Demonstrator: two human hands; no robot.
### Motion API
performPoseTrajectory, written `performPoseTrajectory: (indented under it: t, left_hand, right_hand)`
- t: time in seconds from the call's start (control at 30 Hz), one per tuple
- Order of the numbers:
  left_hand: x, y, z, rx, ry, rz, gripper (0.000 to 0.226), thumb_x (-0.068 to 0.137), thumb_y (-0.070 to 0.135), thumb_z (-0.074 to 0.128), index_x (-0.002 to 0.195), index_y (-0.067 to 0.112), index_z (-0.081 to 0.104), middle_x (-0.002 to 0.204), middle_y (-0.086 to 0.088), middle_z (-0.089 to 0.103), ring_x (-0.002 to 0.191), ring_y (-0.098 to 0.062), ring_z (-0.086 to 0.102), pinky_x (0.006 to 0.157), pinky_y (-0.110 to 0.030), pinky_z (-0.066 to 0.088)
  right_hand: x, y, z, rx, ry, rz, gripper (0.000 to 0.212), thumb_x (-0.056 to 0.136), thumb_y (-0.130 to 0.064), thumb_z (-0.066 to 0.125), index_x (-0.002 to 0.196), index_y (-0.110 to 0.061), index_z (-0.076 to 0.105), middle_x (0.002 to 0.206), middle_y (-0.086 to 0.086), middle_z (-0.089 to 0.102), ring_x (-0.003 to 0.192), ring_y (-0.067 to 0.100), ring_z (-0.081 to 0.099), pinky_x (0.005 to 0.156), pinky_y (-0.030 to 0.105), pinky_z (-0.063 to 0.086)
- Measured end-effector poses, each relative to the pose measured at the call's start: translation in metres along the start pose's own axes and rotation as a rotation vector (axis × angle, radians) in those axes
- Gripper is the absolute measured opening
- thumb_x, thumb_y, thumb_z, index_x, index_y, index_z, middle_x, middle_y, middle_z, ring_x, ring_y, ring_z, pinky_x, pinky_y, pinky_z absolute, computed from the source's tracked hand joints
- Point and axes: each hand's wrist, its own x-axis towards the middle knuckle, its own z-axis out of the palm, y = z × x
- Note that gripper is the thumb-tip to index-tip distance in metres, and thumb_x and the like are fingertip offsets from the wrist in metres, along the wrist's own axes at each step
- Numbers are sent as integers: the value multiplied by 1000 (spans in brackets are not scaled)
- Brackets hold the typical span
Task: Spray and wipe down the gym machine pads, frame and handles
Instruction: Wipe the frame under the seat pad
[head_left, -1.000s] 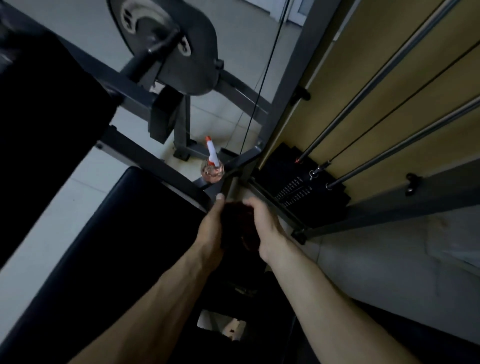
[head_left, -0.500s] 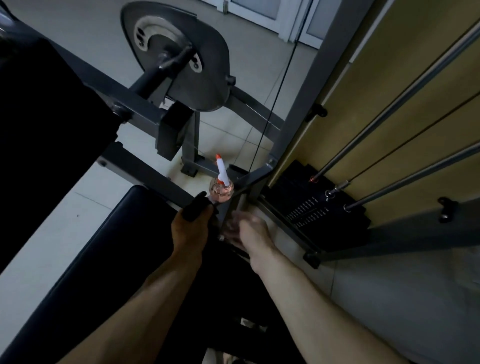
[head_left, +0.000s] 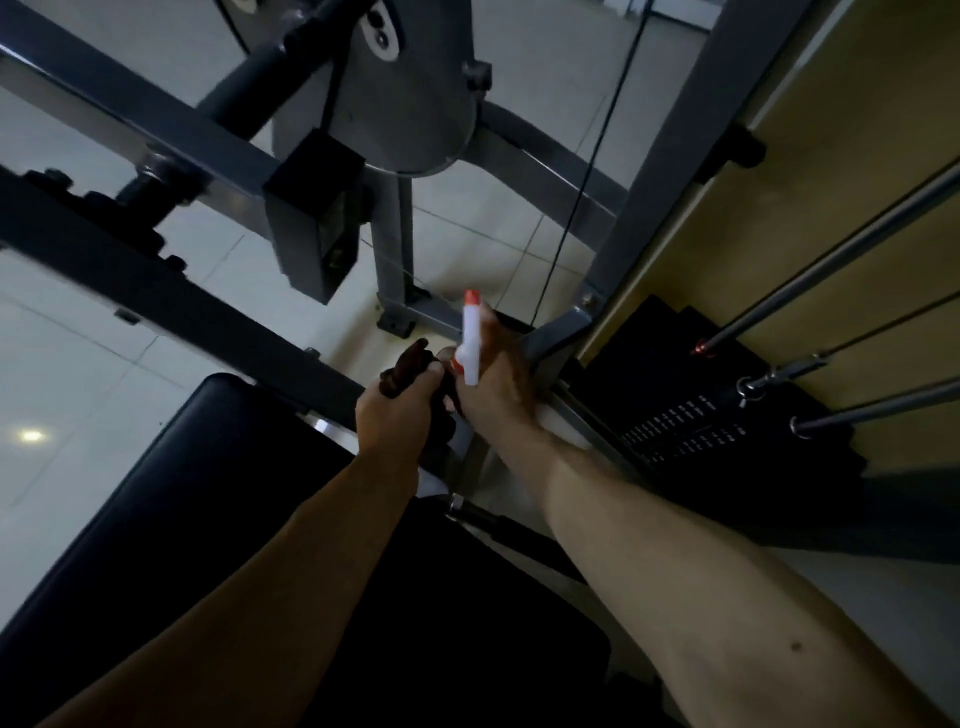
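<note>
Both hands were close together, just past the end of the black seat pad (head_left: 208, 467). On one side, the left hand (head_left: 395, 410) had its fingers curled tight round a dark cloth (head_left: 402, 370). Next to it, the right hand (head_left: 493, 379) was wrapped round a spray bottle (head_left: 470, 343) with a white top and an orange tip, pointing away from the person. The bottle's body was hidden. Both were beside a grey frame bar (head_left: 561, 327). Small white marks on the black weight stack (head_left: 675, 374) were too tiny to read.
</note>
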Motion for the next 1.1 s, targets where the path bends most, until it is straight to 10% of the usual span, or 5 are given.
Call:
performPoseTrajectory:
  t: [0.13,0.33,0.5,0.73,1.1]
  left_hand:
    - [-22,-11,36,63,-115,-12,12,93,19,75,92,12,66,71,-2,73,57,-10,69,49,-20,54]
    - [-59,-71,119,377,-412,-105,11,84,9,78,82,-1,74,66,-11,66,53,-25,56,52,-32,46]
    - [-70,-114,165,471,-454,-282,13,88,13,74,76,7,72,54,-7,58,40,-19,43,43,-26,36]
    - [-41,-160,223,-252,-589,-672,32,92,31,49,106,8,66,93,-12,66,66,-17,59,49,-22,49]
    - [8,-138,243,-515,-464,-513,24,90,25,53,103,16,71,99,-2,69,80,-20,65,76,-25,54]
  right_hand:
    - [-45,22,-49,90,57,5,73,93,-41,62,156,-24,32,142,10,52,126,31,57,103,50,52]
    - [-114,128,-158,-334,198,15,82,79,-26,65,156,-29,35,164,-5,35,146,19,41,107,44,41]
    - [-143,201,-220,-428,70,294,63,74,-13,74,133,-25,53,122,-6,62,113,24,61,85,34,42]
    - [-144,256,-222,-206,46,529,52,81,-52,56,131,-38,58,109,-6,66,97,18,63,85,40,56]
    - [-115,275,-180,-129,94,517,30,91,-27,65,120,-30,65,107,-5,65,94,18,62,82,33,53]
